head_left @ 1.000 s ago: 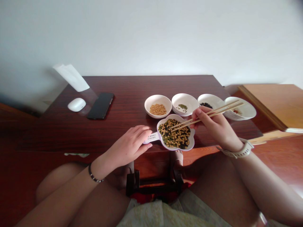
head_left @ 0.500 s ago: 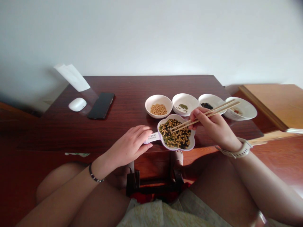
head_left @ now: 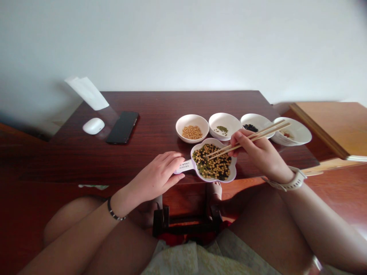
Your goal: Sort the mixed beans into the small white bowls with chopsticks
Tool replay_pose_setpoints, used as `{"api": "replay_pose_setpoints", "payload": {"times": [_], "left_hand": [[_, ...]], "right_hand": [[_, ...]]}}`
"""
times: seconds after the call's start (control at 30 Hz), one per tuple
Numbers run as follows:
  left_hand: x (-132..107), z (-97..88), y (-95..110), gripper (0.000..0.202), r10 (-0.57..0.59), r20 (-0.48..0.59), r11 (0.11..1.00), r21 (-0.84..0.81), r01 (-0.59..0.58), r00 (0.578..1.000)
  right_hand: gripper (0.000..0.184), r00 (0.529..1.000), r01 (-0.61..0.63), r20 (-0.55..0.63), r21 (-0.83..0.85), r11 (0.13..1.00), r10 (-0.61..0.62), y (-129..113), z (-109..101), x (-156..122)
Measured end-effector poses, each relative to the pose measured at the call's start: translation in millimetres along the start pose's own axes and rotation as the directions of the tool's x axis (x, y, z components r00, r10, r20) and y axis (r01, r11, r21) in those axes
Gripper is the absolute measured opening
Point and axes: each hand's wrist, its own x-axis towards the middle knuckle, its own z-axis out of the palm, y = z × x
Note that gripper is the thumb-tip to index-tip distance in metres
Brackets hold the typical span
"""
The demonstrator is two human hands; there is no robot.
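My right hand [head_left: 259,154] is shut on a pair of wooden chopsticks [head_left: 272,130], and their tips hang just over a mix of yellow soybeans, black beans and green beans. That mix fills a white flower-shaped dish [head_left: 213,178]. My left hand [head_left: 156,176] holds the dish's labelled handle [head_left: 185,166] on the dark wood table [head_left: 151,114]. Behind the dish stand a white bowl of soybeans [head_left: 191,119], a white bowl of mung beans [head_left: 224,118] and a white bowl of black beans [head_left: 252,118]. A fourth white bowl [head_left: 299,130] sits partly behind the chopsticks.
A black smartphone [head_left: 122,128], a white computer mouse [head_left: 93,126] and a white paper sleeve [head_left: 87,93] lie at the table's far left. A lighter wooden surface [head_left: 321,122] stands beyond the table's right edge. My knees are below the near edge.
My right hand has shifted slightly left, swinging the upper chopstick ends with it. The tips stay over the dish. My left hand and the bowls have not visibly moved.
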Motion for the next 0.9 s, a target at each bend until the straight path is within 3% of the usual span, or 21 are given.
{"api": "replay_pose_setpoints", "payload": {"times": [0.27, 0.43, 0.6, 0.9], "left_hand": [[1, -1.8, 2, 0.030, 0.013, 0.003, 1.000, 0.026, -0.013, 1.000], [1, -1.8, 1, 0.029, 0.013, 0.012, 1.000, 0.023, -0.013, 1.000], [0, -0.4, 0, 0.030, 0.002, -0.006, 1.000, 0.012, -0.002, 1.000], [-3, -0.9, -1, 0.033, -0.013, 0.008, 1.000, 0.006, 0.013, 1.000]], "right_hand": [[0.046, 0.999, 0.015, -0.047, 0.008, 1.000, -0.015, 2, 2, -1], [0.044, 0.995, 0.021, -0.095, 0.109, 0.994, -0.011, 5, -2, 0], [0.042, 0.980, 0.056, -0.198, 0.153, 0.987, -0.025, 1, -1, 4], [0.030, 0.941, 0.226, -0.313, 0.300, 0.927, -0.128, -12, 19, 14]]}}
